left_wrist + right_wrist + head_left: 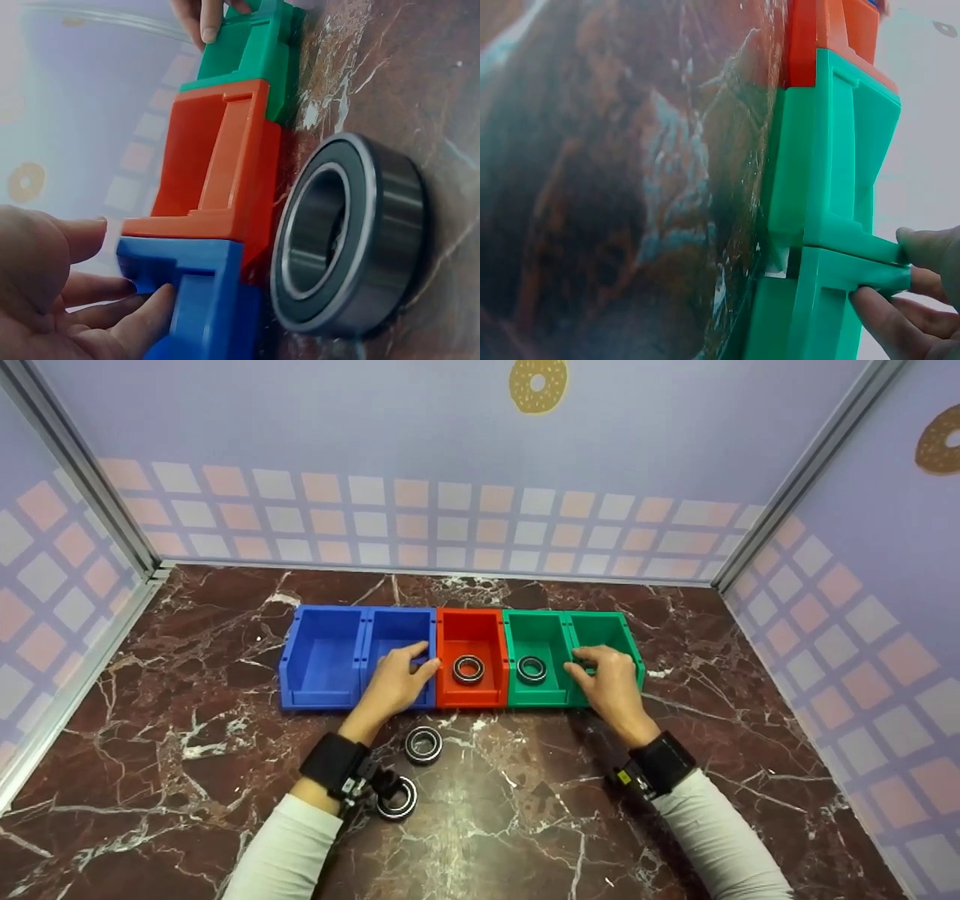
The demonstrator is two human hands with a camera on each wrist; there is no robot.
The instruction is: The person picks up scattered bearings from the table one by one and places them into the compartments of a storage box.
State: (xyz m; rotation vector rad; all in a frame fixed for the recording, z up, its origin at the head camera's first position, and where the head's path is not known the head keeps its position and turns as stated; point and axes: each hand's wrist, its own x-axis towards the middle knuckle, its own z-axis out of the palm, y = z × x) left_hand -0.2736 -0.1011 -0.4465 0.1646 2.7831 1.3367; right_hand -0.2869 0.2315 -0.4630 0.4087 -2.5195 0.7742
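Five plastic bins stand in a row: two blue bins, a red bin and two green bins. My left hand is over the right blue bin, its fingers inside and its thumb raised near the wall beside the red bin. With my right hand I pinch the adjoining walls of the two green bins, thumb on one side and fingers on the other. One ball bearing lies in the red bin, another bearing in the left green bin.
Two more bearings, one nearer the bins and one nearer me, lie on the dark marbled table by my left wrist. The latter is partly covered by the wrist camera. Patterned walls enclose the table's back and sides.
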